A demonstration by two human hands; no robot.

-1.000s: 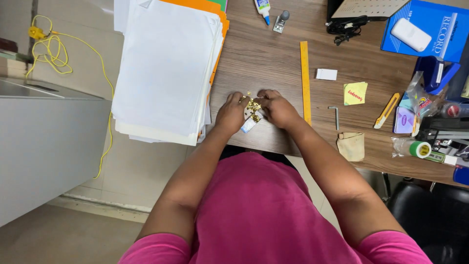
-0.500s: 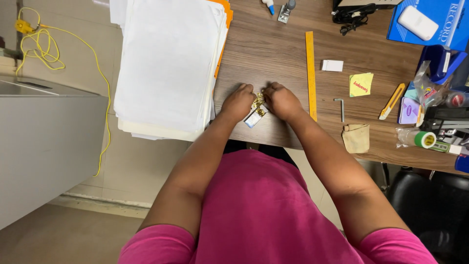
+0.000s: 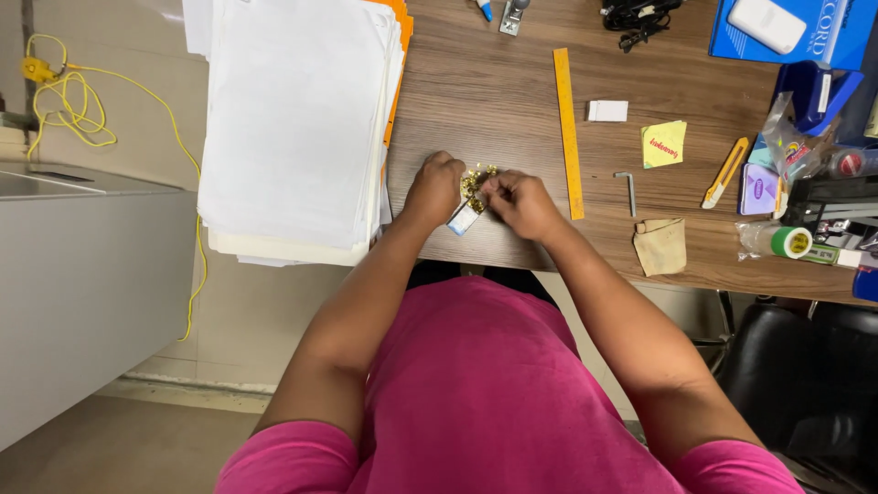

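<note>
White sheets make up the paper stack I see at far left on the wooden desk. Just beside it, my left hand is curled around a small pale box, tilted at the desk's near edge. Tiny gold pins lie heaped between both hands. My right hand pinches at that heap, fingers bunched. Further right lie a yellow ruler, a white eraser and a yellow sticky note.

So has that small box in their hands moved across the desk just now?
No. The small box lies just left of the yellow ruler's near end, as before; only the camera shifted.
</note>
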